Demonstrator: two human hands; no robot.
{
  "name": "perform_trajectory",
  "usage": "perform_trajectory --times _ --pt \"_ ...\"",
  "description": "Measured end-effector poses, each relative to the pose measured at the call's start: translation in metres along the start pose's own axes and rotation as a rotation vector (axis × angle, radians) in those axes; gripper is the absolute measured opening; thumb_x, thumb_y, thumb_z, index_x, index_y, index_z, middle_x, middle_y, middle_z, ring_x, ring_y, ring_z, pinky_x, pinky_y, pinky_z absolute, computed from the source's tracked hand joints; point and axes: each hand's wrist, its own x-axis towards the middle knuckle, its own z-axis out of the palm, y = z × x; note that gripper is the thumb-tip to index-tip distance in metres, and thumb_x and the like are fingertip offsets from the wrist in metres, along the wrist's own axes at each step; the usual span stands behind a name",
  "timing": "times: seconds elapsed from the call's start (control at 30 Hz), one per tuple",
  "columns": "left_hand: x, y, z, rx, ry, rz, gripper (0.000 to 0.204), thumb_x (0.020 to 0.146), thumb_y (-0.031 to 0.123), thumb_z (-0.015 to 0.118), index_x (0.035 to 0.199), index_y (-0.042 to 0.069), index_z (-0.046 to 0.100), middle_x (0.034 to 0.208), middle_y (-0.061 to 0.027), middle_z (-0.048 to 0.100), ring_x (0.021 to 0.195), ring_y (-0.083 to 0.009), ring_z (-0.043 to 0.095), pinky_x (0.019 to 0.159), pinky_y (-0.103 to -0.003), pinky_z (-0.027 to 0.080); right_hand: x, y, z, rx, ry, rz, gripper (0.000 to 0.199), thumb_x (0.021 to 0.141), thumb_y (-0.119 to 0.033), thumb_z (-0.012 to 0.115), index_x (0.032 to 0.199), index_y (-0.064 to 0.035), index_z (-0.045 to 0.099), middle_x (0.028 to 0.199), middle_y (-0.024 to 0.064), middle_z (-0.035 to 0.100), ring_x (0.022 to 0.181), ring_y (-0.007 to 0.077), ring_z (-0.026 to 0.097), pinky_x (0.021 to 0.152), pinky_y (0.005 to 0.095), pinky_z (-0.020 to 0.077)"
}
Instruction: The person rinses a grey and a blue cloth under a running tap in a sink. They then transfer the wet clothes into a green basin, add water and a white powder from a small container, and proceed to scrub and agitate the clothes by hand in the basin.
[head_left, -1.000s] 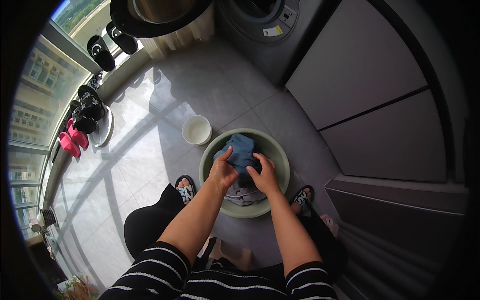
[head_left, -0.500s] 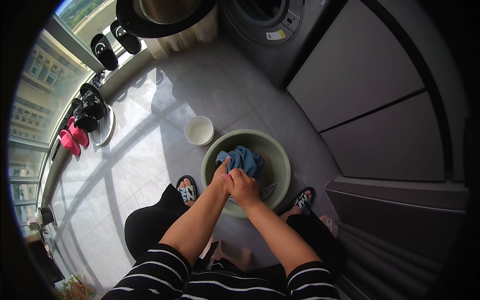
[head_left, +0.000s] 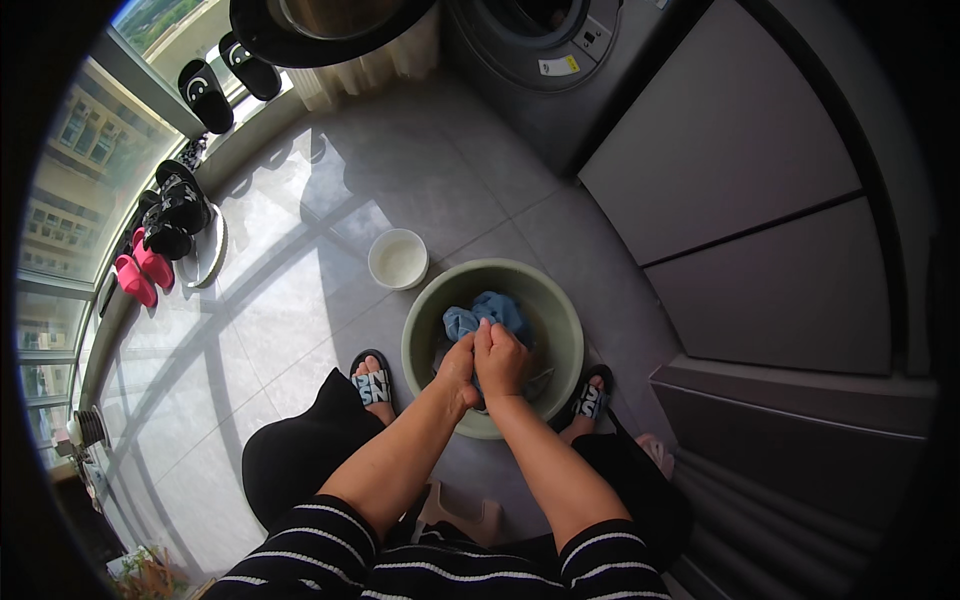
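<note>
Head view, centre of the frame: the left hand [head_left: 458, 365] and right hand [head_left: 503, 358] press knuckle to knuckle, both clenched on the blue cloth [head_left: 487, 312] inside the green basin [head_left: 560, 340]. Hard rubbing could probably slop water over the rim onto the grey floor [head_left: 300, 290] by the slippered feet. That cloth looks soaked, bunched and crumpled; a small white bowl [head_left: 398, 258] stands just upper left of the basin
</note>
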Motion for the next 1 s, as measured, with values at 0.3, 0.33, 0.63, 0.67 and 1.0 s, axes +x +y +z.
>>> perform_trajectory --times 0.3,0.33,0.63,0.67,1.0 --pt "-0.011 -0.031 0.061 0.157 0.393 0.096 0.028 0.093 0.035 0.044 0.087 0.013 0.06 0.087 -0.0065 0.064 0.075 -0.0204 0.061 0.073 -0.037 0.051 0.017 0.025 -0.009 -0.048 0.102 0.109 0.035 0.088 -0.021 0.056 0.058 -0.0026 0.049 0.056 0.0175 0.054 0.05 0.0381 0.053 0.044 0.0428 0.0397" --pt "0.001 -0.017 0.021 0.072 0.044 0.046 0.03 0.093 0.037 0.044 0.093 0.012 0.06 0.086 -0.0061 0.063 0.074 -0.019 0.06 0.071 -0.034 0.05 0.01 0.006 -0.009 0.039 0.078 0.01 0.035 0.087 -0.021 0.057 0.058 -0.0031 0.048 0.056 0.017 0.053 0.05 0.0378 0.052 0.044 0.0426 0.0391" --pt "-0.013 -0.042 0.071 0.15 0.365 0.065 0.032 0.094 0.037 0.044 0.097 0.011 0.061 0.074 -0.0015 0.059 0.067 -0.0188 0.057 0.066 -0.035 0.05 0.019 0.027 -0.014 -0.077 0.051 0.117 0.03 0.086 -0.018 0.057 0.06 -0.0046 0.049 0.059 0.0154 0.057 0.052 0.0377 0.055 0.044 0.0433 0.0427" --pt "-0.012 -0.031 0.055 0.095 0.24 0.086 0.032 0.094 0.037 0.044 0.099 0.011 0.061 0.073 -0.0009 0.057 0.065 -0.0181 0.056 0.064 -0.033 0.048 0.012 0.012 -0.012 0.007 0.066 -0.002 0.03 0.085 -0.018 0.057 0.059 -0.0054 0.049 0.058 0.0151 0.056 0.052 0.0371 0.055 0.045 0.0429 0.0431" --pt "-0.023 -0.024 0.081 0.243 0.289 -0.035 0.038 0.093 0.035 0.04 0.105 0.004 0.06 0.101 -0.0131 0.064 0.088 -0.0271 0.064 0.083 -0.042 0.052 0.043 0.061 -0.027 0.121 -0.088 0.102 0.046 0.091 -0.037 0.053 0.06 -0.0026 0.051 0.057 0.0167 0.054 0.05 0.0353 0.043 0.048 0.0417 0.0376"
